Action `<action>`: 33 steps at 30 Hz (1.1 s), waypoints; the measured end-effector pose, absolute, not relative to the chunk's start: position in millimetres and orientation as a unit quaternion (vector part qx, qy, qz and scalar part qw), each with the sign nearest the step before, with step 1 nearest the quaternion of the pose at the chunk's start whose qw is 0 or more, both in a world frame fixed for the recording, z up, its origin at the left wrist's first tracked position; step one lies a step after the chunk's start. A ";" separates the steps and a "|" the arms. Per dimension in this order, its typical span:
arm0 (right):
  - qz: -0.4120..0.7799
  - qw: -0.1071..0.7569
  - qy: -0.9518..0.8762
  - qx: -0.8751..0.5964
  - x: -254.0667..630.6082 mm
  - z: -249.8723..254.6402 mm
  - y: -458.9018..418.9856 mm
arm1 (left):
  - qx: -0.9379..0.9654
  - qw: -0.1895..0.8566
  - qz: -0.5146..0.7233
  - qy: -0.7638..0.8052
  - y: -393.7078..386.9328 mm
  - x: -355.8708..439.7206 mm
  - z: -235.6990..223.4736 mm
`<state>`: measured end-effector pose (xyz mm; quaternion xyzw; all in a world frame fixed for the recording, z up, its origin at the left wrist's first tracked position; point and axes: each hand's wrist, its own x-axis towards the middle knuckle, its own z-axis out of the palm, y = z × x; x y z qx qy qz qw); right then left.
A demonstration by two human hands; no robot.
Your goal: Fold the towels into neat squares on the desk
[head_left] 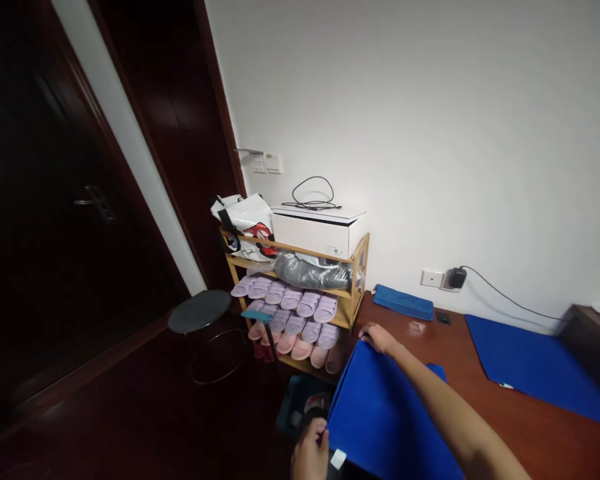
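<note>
A blue fabric sheet (380, 413) lies over the near left corner of a reddish-brown table (530, 420). My right hand (377, 338) reaches across it and grips its far left corner, fingers closed on the cloth. My left hand (310, 453) pinches the sheet's near left edge at the bottom of the view, beside a small white tag (339, 459). The sheet hangs partly over the table edge.
A second blue sheet (535, 367) lies flat at the right; a folded blue cloth (404, 301) sits by the wall. A wooden shoe rack (305, 300) with several slippers and a white box (320, 230) stands left of the table. A round black stool (200, 311) and dark doors are further left.
</note>
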<state>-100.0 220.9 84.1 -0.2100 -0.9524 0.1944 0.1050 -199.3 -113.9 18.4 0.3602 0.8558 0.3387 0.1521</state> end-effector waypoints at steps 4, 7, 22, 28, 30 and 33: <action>0.182 0.126 -0.959 -0.179 -41.3 139.5 232.6 | 0.386 0.082 0.427 0.814 -104.8 -207.6 45.4; 0.167 0.167 -0.955 -0.179 14.4 183.8 230.9 | 0.447 0.026 0.487 0.750 -92.1 -209.2 77.7; 0.192 0.352 -0.876 -0.269 231.2 294.0 124.4 | 0.648 0.088 0.436 0.618 -60.2 -160.1 261.3; 0.215 0.432 -0.811 -0.332 279.5 304.3 97.9 | 0.633 0.328 0.458 0.531 -61.9 -120.3 296.7; 0.228 0.446 -0.791 -0.352 292.9 307.9 88.7 | 0.623 0.365 0.457 0.520 -60.1 -110.5 300.4; 0.259 0.449 -0.770 -0.372 309.6 314.0 70.4 | 0.608 0.369 0.475 0.519 -60.7 -104.0 301.9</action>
